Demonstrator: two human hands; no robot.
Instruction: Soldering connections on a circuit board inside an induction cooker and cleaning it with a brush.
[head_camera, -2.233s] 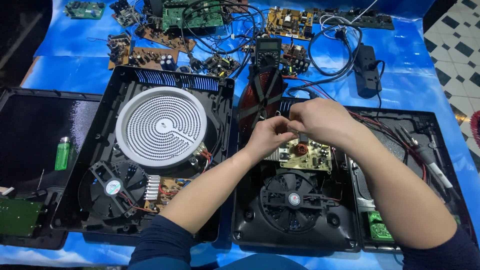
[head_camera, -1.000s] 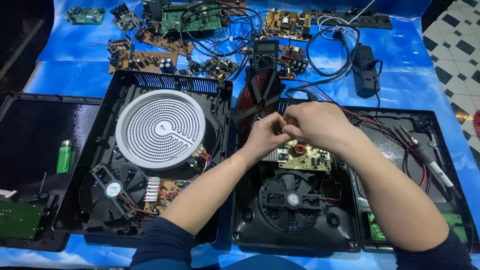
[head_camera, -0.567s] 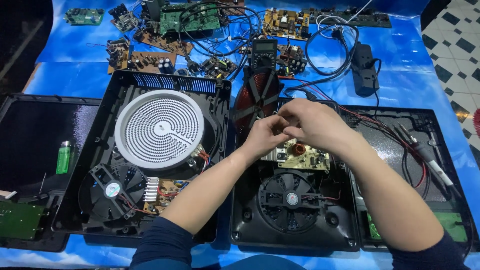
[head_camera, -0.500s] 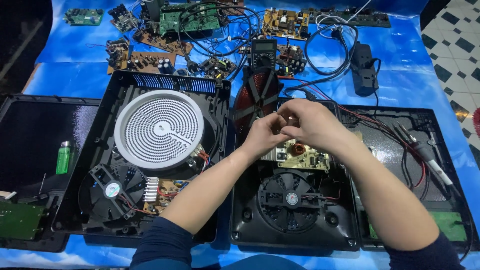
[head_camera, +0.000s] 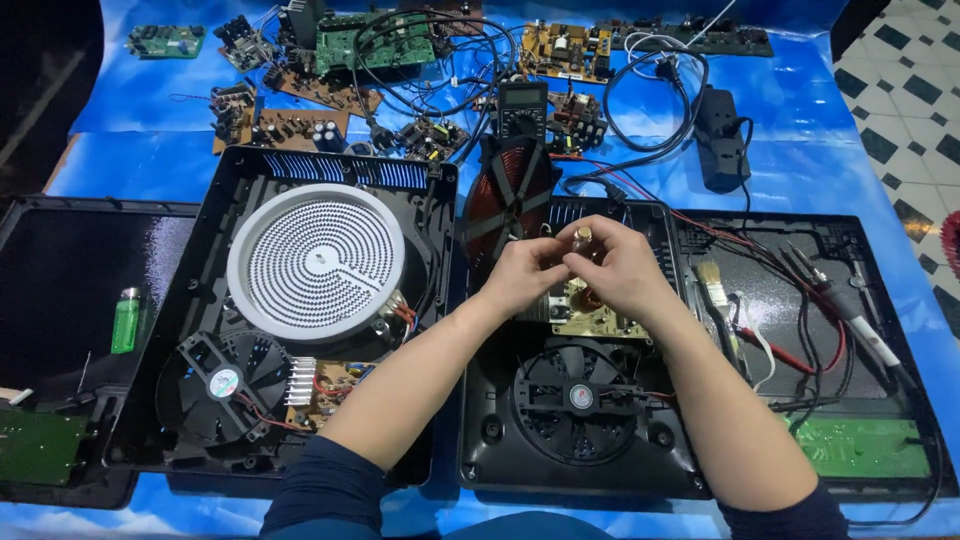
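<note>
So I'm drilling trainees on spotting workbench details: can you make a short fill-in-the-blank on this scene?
1. Both hands, left hand and right hand, pinch a small ____-tipped part between them.
2. The green lighter lies on the ____ glass panel.
3. The white round heating element sits above a black ____.
4. The table cover is ____.

Missing words: brass; black; fan; blue
</note>
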